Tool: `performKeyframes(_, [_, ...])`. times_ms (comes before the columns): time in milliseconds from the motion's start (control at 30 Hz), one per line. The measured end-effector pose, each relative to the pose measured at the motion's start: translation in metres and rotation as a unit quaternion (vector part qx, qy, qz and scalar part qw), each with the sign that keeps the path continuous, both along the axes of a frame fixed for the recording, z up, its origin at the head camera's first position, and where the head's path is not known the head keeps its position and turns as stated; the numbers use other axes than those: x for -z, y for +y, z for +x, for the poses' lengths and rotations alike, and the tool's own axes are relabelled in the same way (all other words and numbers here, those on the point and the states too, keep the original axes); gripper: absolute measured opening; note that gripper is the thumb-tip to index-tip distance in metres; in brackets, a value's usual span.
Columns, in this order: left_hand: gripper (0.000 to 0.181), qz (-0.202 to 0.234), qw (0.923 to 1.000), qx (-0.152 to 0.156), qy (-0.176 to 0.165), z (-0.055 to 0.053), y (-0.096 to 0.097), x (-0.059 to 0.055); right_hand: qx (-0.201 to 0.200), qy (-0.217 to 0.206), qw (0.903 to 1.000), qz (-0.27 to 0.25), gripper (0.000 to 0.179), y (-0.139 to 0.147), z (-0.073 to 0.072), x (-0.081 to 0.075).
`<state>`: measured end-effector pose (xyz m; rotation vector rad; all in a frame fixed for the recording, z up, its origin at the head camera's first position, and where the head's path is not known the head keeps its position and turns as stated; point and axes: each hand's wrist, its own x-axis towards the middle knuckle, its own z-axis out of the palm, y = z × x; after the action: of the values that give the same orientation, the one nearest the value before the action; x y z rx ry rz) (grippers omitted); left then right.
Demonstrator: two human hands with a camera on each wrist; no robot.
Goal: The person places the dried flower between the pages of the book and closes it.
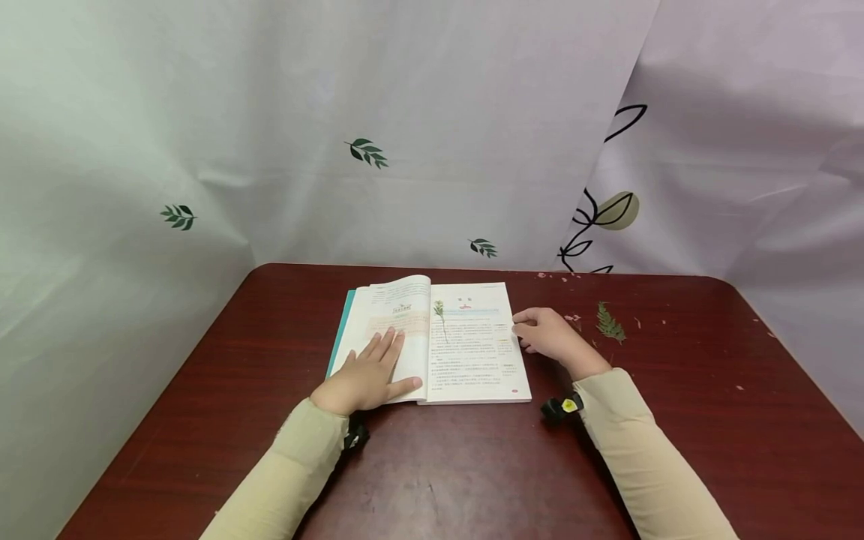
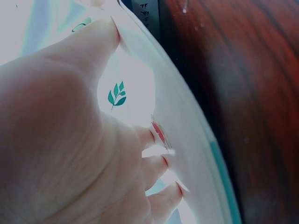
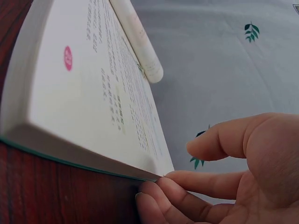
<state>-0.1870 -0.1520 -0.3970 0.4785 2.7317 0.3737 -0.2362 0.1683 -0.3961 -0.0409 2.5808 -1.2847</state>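
An open book (image 1: 472, 367) with a teal cover lies on the dark red table. My left hand (image 1: 367, 379) rests flat on its left page, fingers spread; the left wrist view shows the palm (image 2: 93, 135) against the curved page (image 2: 182, 126). Near the fold, on the right page, lies a small pressed flower (image 1: 439, 309) with a thin stem. At the right edge of the book, my right hand (image 1: 553, 337) touches the page block with its fingertips. In the right wrist view the thumb (image 3: 210, 144) stands apart from the page.
A green fern-like leaf (image 1: 610, 322) lies to the right of the right hand. Pink petal scraps (image 1: 572, 318) are scattered on the table (image 1: 432, 472) near it. A pale curtain (image 1: 432, 112) with printed leaves hangs behind the table. Both wrists carry black straps.
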Motion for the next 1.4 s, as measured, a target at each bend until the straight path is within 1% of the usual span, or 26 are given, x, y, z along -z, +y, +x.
performKeyframes(333, [0.089,0.004,1.0,-0.001,-0.002,0.001,0.0,0.0,0.004,-0.004,1.0,0.002,0.043,0.0,-0.001,0.004])
performKeyframes(533, [0.089,0.005,1.0,-0.004,-0.006,0.001,0.0,-0.001,0.002,-0.006,1.0,-0.006,0.044,-0.001,0.001,-0.001])
performKeyframes(667, [0.089,0.005,1.0,-0.003,-0.004,0.001,0.0,-0.001,-0.001,0.003,0.9999,-0.01,0.044,-0.001,0.004,-0.006])
performKeyframes(800, [0.089,0.007,1.0,-0.002,-0.001,0.0,0.0,0.001,0.007,0.026,0.9993,-0.028,0.041,0.0,0.003,-0.008])
performKeyframes(967, [0.089,0.007,1.0,-0.001,0.004,-0.001,0.0,0.001,0.039,0.054,0.9952,-0.072,0.034,0.0,0.0,-0.004])
performKeyframes(1100, [0.089,0.007,1.0,-0.001,0.006,-0.001,-0.001,0.002,0.074,0.053,0.989,-0.116,0.03,-0.003,0.0,-0.004])
performKeyframes(1167, [0.089,0.006,0.9999,0.0,0.008,-0.002,-0.001,0.003,0.085,0.051,0.9857,-0.136,0.029,-0.006,0.001,-0.004])
performKeyframes(1233, [0.089,0.006,0.9999,0.001,0.008,-0.002,-0.001,0.003,0.092,0.047,0.9805,-0.167,0.029,-0.01,0.002,-0.005])
performKeyframes(1300, [0.089,0.006,0.9999,0.001,0.008,-0.002,0.0,0.002,0.087,0.042,0.973,-0.21,0.032,-0.013,0.004,-0.004])
performKeyframes(1367, [0.089,0.008,0.9999,0.001,0.007,-0.002,0.0,0.001,0.07,0.03,0.9634,-0.257,0.037,-0.018,0.005,-0.002])
performKeyframes(1400, [0.09,0.01,0.9999,0.002,0.007,-0.002,-0.001,0.0,0.058,0.02,0.9584,-0.279,0.043,-0.02,0.006,-0.001])
